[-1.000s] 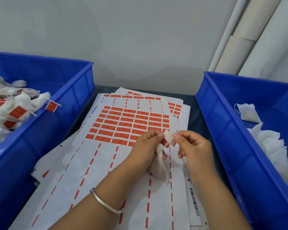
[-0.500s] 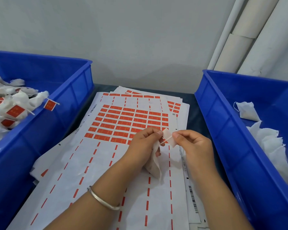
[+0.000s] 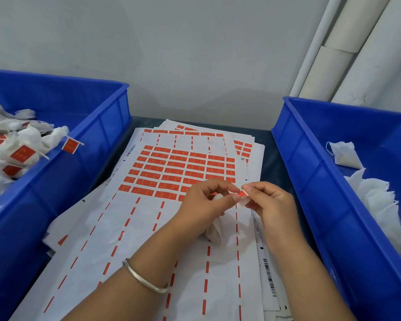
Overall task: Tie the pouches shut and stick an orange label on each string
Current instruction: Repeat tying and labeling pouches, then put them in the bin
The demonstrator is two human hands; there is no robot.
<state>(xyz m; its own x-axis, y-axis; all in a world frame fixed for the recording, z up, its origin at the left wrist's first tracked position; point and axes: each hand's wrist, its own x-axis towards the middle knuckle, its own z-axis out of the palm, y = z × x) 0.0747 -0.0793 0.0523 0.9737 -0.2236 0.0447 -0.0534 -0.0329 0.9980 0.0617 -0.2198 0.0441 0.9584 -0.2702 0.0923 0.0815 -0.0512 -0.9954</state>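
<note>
One pouch (image 3: pixel 214 230) in work over the sheets on the counter, held by left hand (image 3: pixel 205 205); right hand (image 3: pixel 267 201) fingers pinch orange label (image 3: pixel 242 194), now folded orange-side out vs white 0.5 s ago, so prob. stuck. Two blue bins (image 3: pixel 310 172): approx. 4 labelled pouches (image 3: pixel 21 156) visible left, unlabelled ones right.

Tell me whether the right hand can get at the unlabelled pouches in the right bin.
Probably not yet: the right hand pinches the orange label. The right bin beside it is open-topped, its pouches uncovered.

Single head cam, close, looks fwd and down over sticker sheets (image 3: pixel 171 228); blue bins at 9 (image 3: pixel 97 144) and 3 o'clock (image 3: pixel 310 181).
</note>
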